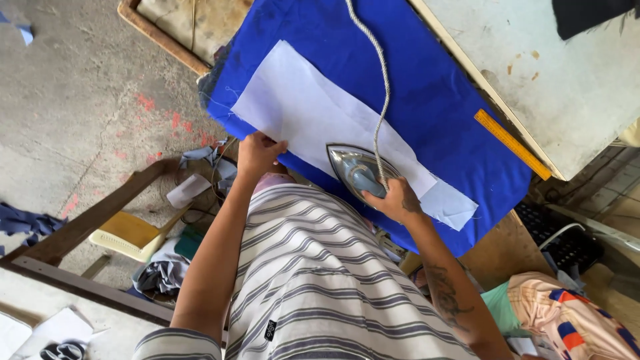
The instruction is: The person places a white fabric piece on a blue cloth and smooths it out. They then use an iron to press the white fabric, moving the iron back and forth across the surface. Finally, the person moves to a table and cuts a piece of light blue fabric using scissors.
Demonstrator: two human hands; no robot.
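A long white strip of fabric (313,110) lies on a blue cloth (427,87) that covers the board. My left hand (259,152) presses the near edge of the white strip flat. A silver clothes iron (353,170) rests on the strip, and my right hand (395,199) grips its handle. The iron's braided cord (383,73) runs up across the blue cloth and out of view at the top.
A yellow ruler (512,144) lies at the blue cloth's right edge, beside a pale worn tabletop (553,73). Scraps of cloth and a wooden frame (100,213) sit on the concrete floor at left. Another person's patterned clothing (567,320) shows at bottom right.
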